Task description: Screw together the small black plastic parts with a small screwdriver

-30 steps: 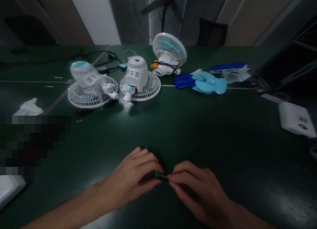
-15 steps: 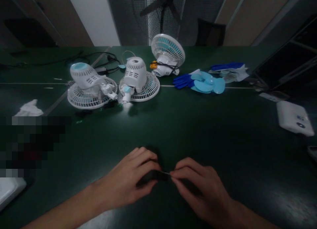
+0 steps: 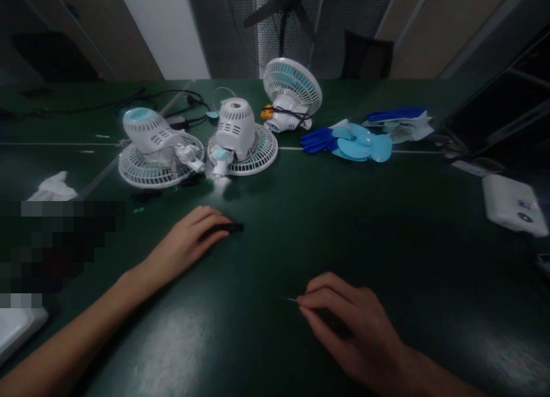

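Observation:
My left hand is closed around a small black object just in front of the fans; most of it is hidden by the fingers, so its kind is unclear. Nearer to me and further right, my right hand pinches a thin, pale, needle-like piece between thumb and fingertips. Its tip points left over the dark green table. A wide gap separates the two hands.
Two white fans lie face down at the back left. Behind them, a third fan leans tilted. Light-blue fan blades lie beside blue gloves. A white box sits at right, crumpled white paper at left.
My left hand has moved away from me and to the left with the black object, parting from the thin piece. My right hand has stayed in nearly the same place.

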{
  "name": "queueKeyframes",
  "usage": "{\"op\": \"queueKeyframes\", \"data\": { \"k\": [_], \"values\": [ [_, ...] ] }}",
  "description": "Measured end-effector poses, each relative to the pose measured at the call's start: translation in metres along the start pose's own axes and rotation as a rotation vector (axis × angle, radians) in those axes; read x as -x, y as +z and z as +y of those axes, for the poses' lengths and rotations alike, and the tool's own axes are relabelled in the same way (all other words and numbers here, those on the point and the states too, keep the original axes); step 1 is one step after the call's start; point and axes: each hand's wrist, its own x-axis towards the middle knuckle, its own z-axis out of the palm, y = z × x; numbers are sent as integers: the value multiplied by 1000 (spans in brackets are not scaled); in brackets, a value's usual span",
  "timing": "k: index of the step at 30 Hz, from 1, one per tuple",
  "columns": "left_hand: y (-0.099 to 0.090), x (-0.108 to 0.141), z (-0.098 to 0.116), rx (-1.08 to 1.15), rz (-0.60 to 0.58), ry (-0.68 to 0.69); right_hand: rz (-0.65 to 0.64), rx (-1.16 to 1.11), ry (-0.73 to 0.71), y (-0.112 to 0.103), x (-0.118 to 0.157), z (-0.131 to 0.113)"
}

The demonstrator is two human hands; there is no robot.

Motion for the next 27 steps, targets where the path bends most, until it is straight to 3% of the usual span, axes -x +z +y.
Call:
{"op": "queueKeyframes", "data": {
  "k": [5, 9, 13, 20, 27],
  "values": [
    [-24, 0, -47, -85, 236, -261, 23, -22, -25, -1, -2, -1],
    [-39, 4, -59, -71, 210, -324, 16, -27, -13, -1, -2, -2],
    [-55, 9, -64, 31, 80, -379, 11, -35, -8, 0, -1, -1],
    [-64, 12, -64, 35, 37, -433, 10, -29, 4, 1, 0, -1],
    [-41, -2, -39, 69, 382, -493, 7, -28, 3, 2, 0, 0]
  ]
}}
